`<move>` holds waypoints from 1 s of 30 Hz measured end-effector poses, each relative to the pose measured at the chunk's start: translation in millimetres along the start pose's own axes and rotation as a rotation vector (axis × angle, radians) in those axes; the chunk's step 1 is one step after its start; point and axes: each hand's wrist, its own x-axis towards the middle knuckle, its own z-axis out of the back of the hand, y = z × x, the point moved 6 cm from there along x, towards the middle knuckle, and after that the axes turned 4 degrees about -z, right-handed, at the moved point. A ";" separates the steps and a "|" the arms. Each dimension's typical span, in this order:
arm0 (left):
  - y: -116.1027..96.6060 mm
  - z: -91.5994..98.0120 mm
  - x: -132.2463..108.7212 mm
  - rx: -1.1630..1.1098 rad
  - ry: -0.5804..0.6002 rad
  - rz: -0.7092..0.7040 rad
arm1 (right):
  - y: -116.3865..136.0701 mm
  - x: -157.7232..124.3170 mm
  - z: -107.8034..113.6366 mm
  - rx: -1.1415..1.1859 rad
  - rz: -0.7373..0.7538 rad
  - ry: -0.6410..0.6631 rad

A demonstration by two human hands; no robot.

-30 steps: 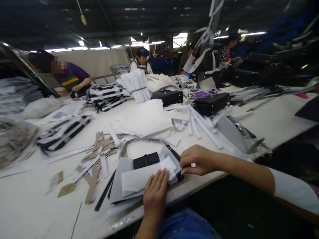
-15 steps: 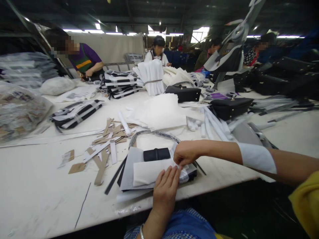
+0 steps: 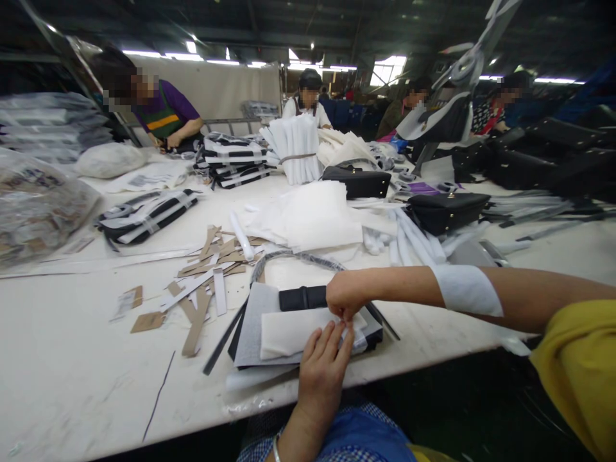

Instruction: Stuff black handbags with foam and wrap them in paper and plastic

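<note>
A black handbag (image 3: 374, 342) lies flat before me at the table's front edge, mostly covered by a pale grey sheet (image 3: 250, 324). Over that rests a folded white foam sheet (image 3: 283, 335), just below a black flap piece (image 3: 292, 299). My left hand (image 3: 323, 362) lies with fingers stretched out across the foam's right part, pressing on it. My right hand (image 3: 347, 294) is closed, fingertips pinched downward beside the left fingertips; what they hold, if anything, is hidden. A wrapped handle (image 3: 276, 255) arches behind the bag. Clear plastic glints by the left fingers.
Left of the bag are cardboard strips (image 3: 197, 321) and a brown tag (image 3: 147, 322). White foam sheets (image 3: 317, 218) are piled behind, with foam rolls (image 3: 416, 240) and a black bag (image 3: 447, 208) to the right. Co-workers (image 3: 168, 112) sit across the table.
My right hand has moved slightly left, closer over the black flap and the left fingertips. The left hand stays flat on the foam sheet.
</note>
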 end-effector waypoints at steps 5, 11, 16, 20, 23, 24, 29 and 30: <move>-1.3 0.7 -0.5 -0.015 -0.030 -0.005 | -2.2 4.7 1.0 -0.020 -0.031 0.029; -2.1 0.7 -1.5 -0.008 -0.069 -0.015 | -6.6 10.8 -0.3 -0.033 -0.054 0.070; -2.2 2.2 -2.2 -0.036 -0.109 -0.033 | -16.8 11.5 1.4 -0.078 -0.090 -0.036; -1.8 3.0 -1.2 -0.043 -0.118 -0.037 | -38.8 15.6 1.4 -0.071 -0.125 -0.123; -1.3 2.7 0.6 -0.039 -0.121 -0.036 | -57.3 22.2 -4.4 0.104 -0.152 -0.142; -1.2 2.4 1.1 -0.037 -0.121 -0.035 | -63.1 24.5 -7.4 0.172 -0.166 -0.144; -1.0 0.4 1.5 -0.027 -0.120 -0.026 | -82.8 34.2 -23.5 0.367 -0.183 -0.147; -1.4 0.3 1.1 -0.024 -0.121 -0.029 | -85.9 35.5 -25.4 0.400 -0.175 -0.153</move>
